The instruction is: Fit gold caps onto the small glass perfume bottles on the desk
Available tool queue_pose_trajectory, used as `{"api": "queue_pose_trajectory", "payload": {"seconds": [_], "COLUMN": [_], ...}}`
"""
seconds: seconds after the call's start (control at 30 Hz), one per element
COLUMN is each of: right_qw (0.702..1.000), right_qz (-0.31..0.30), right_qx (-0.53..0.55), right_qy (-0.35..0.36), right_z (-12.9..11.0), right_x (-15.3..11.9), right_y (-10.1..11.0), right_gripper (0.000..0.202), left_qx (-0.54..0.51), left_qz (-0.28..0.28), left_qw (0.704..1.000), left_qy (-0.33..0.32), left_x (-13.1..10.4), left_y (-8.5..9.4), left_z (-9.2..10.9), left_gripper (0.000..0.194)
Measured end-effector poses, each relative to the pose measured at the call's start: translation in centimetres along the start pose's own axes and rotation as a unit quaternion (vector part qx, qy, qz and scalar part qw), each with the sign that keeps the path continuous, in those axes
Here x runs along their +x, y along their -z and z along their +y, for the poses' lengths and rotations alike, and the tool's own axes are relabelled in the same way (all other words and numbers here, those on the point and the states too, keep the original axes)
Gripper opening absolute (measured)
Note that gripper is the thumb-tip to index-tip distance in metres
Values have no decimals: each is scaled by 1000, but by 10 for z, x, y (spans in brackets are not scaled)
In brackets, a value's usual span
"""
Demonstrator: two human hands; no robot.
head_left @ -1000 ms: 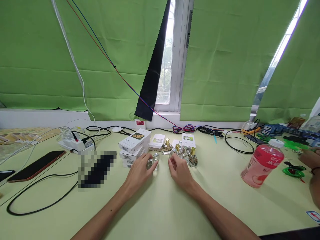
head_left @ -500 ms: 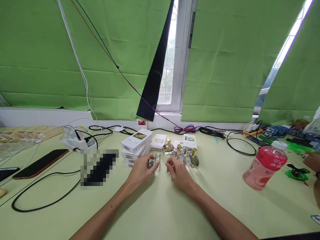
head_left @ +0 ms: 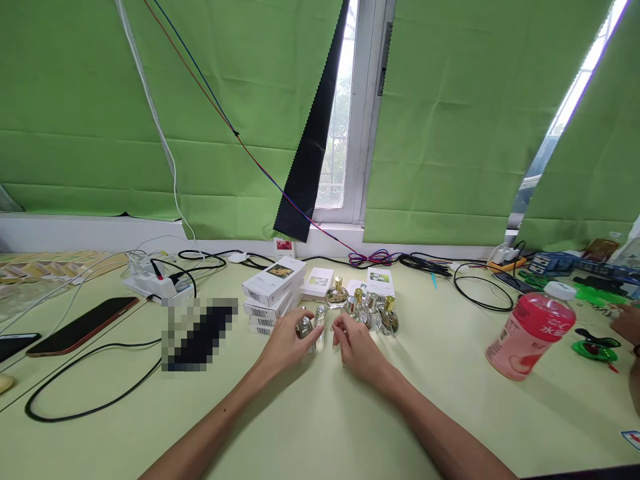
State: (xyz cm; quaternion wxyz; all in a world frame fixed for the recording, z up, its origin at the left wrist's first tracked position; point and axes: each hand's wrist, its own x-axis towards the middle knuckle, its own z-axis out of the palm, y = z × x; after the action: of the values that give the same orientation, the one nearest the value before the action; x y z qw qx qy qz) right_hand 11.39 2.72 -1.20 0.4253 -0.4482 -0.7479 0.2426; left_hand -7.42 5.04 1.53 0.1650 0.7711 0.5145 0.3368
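My left hand [head_left: 284, 343] curls around a small glass perfume bottle [head_left: 305, 325] with a silver cap, thumb on its near side and fingers partly hiding it. A narrow clear bottle [head_left: 321, 319] stands just past the thumb, between my two hands. My right hand [head_left: 361, 348] is loosely closed, fingertips bent inward, and I see nothing in it. Close behind its knuckles stand several glass perfume bottles [head_left: 372, 312] with silver and gold caps. A wider gold-capped bottle [head_left: 338, 294] stands farther back.
White boxes [head_left: 273, 283] are stacked left of the bottles, and flat white boxes [head_left: 317, 283] lie behind. To the right stands a pink drink bottle [head_left: 531, 330]. Phones [head_left: 83, 327], a power strip [head_left: 159, 285] and cables lie left. Another person's hand [head_left: 626, 323] shows at the right edge.
My left hand has shifted slightly right with the silver-capped bottle, which now shows more between thumb and fingers. The narrow clear bottle has moved a little right. My right hand stays nearly still.
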Motion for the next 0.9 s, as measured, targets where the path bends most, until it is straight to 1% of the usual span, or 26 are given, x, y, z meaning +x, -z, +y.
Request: {"api": "queue_pose_trajectory", "payload": {"seconds": [0.13,0.3,0.5,0.7,0.9], "right_qw": [1000,999,999,999,999], "right_qz": [-9,-4,2,9,15], "right_qx": [17,43,50,45,41], "right_qy": [0,0,4,20,13], "right_z": [1,1,1,1,1], "right_x": [-1,-1,0,1,0], "right_y": [0,1,0,-1,-2], "right_gripper": [15,17,16,15,11], "left_qx": [-26,-55,-90,-88,-98], "left_qz": [-21,-42,-55,-62,-66], "left_qw": [999,997,994,994,993], "left_qy": [23,30,23,20,13], "left_x": [-2,-2,-3,-3,-4], "left_y": [0,-1,-2,-2,-2], "left_z": [3,5,5,4,6], "left_gripper": [44,47,44,36,32]}}
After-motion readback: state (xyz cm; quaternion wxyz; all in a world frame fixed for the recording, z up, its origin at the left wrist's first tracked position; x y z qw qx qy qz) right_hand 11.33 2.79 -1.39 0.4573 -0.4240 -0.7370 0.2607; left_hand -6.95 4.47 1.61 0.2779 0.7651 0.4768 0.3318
